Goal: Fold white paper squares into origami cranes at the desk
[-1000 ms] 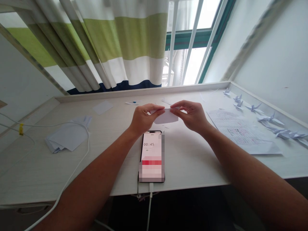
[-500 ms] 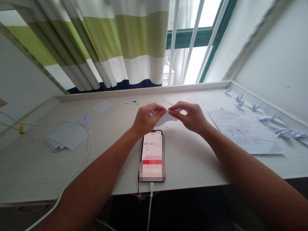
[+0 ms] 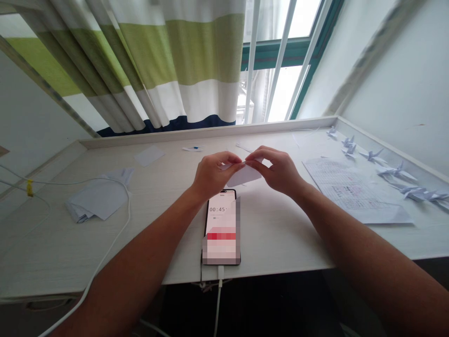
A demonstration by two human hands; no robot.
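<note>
A small sheet of white paper (image 3: pixel 244 176) is held above the desk, its upper edge pinched between both hands. My left hand (image 3: pixel 218 171) grips that edge with thumb and fingertips. From the other side my right hand (image 3: pixel 275 164) pinches the same edge, the two thumbs almost touching. The paper hangs down below the fingertips, and its upper part is partly hidden by them. Just in front of the hands a phone (image 3: pixel 221 229) lies face up, showing 00:45, with a white cable (image 3: pixel 220 281) plugged into its lower end.
On the right, several folded paper cranes (image 3: pixel 396 173) line the desk's raised edge beside a printed sheet (image 3: pixel 354 192). At left lie a pile of papers (image 3: pixel 98 199) under a looping white cable (image 3: pixel 129 206) and a single paper (image 3: pixel 150 156). A small blue-marked item (image 3: pixel 194 148) sits farther back.
The fingertips have shifted slightly along the paper's edge, and the hanging part now looks flatter and a little lower. Both hands keep nearly the same place.
</note>
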